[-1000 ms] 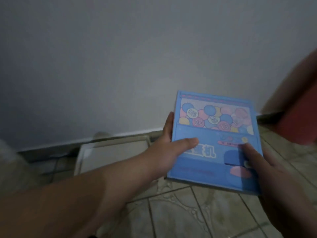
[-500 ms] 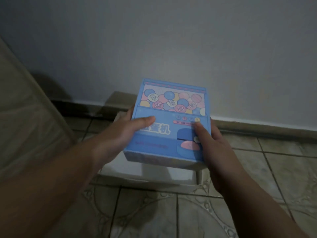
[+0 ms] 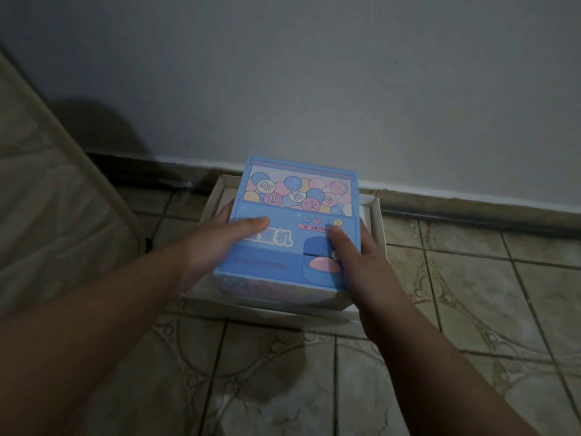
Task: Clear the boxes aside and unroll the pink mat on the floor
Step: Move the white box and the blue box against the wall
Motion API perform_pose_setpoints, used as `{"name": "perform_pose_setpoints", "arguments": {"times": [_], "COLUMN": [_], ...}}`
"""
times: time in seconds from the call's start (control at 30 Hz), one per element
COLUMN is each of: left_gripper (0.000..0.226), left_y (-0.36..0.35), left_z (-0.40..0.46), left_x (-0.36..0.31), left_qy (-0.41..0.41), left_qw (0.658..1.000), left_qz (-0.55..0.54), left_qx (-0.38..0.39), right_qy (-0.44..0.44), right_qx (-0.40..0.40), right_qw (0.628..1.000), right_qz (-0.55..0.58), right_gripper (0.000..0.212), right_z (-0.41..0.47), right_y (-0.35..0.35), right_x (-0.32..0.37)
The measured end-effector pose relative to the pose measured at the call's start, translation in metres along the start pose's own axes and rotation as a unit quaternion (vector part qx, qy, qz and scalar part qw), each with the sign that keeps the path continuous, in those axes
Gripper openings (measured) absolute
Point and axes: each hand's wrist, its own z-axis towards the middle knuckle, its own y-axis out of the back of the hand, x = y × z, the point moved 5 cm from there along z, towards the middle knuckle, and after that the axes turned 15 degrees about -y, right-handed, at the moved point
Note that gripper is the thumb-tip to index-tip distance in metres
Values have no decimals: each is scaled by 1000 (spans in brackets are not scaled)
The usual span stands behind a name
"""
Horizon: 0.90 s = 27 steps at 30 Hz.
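Lower now, the blue box (image 3: 290, 228) sits right over the white tray (image 3: 374, 215) by the wall. Left hand (image 3: 213, 247) and right hand (image 3: 358, 259) clamp its long sides, thumbs on top, so it goes straight down.

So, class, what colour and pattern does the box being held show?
Blue box, printed with pink, blue and yellow numbered balls; clearest in the head view.
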Motion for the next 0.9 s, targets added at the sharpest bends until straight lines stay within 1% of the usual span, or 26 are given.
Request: {"name": "perform_pose_setpoints", "arguments": {"times": [0.07, 0.13, 0.2, 0.3, 0.37, 0.47, 0.6, 0.67, 0.73, 0.8, 0.87, 0.9], "left_gripper": [36, 40, 44, 38, 39, 49, 63, 71, 76, 70, 54, 51], "left_y": [0, 0, 2, 3, 3, 5, 3, 4, 4, 1, -3, -4], "left_z": [1, 1, 1, 0, -1, -1, -5, -6, -8, -14, -23, -28], "left_x": [3, 7, 12, 12, 12, 14, 14, 13, 8, 0, -10, -12], "left_qy": [-9, -15, -11, -8, -7, -15, -32, -38, -26, -4, 14, 19], "left_qw": [1000, 999, 998, 998, 998, 996, 994, 991, 985, 977, 971, 969], "left_qz": [23, 50, 57, 56, 65, 81, 105, 128, 171, 213, 237, 247], "left_qx": [3, 15, 18, 18, 23, 29, 10, 6, 8, 12, 8, 6], "right_qy": [-3, -9, -12, -8, -3, -6, -2, -7, -24, -39, -39, -31], "right_qx": [0, -5, -7, -18, -33, -56, -92, -132, -150, -156, -183, -202], "right_qw": [1000, 1000, 1000, 999, 998, 996, 992, 985, 982, 981, 978, 974], "right_qz": [0, -5, -14, -36, -50, -67, -82, -111, -114, -103, -96, -95], "right_gripper": [26, 28, 29, 32, 35, 41, 40, 51, 64, 66, 60, 55], "right_z": [1, 2, 1, 1, 0, 0, -1, -5, -12, -22, -36, -45], "right_y": [0, 0, -1, -2, -4, -4, -2, -1, -1, 0, 8, 14], "right_x": [-3, -6, -5, -2, -1, -4, -8, -9, -8, -7, -3, 0]}}
